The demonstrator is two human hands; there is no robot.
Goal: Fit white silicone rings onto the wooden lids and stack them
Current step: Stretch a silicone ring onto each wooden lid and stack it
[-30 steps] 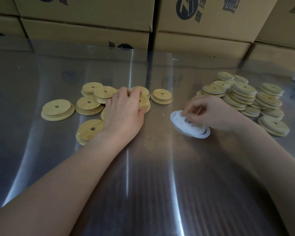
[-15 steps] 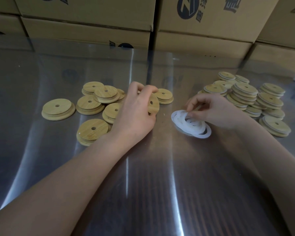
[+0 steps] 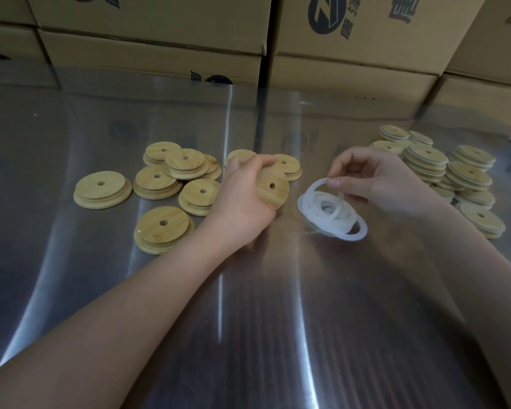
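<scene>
The left hand gripped a lid held tilted, fingers curled round its rim. The right hand pinched one ring just above the ring pile. To my eye, a second ring might cling and ride up too, spoiling the fit.

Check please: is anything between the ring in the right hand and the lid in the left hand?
Nothing visible. The right hand pinches a ring above the pile of rings. The left hand holds the lid tilted just beside it. Only an open gap lies between ring and lid, and the pile sits lower.
</scene>
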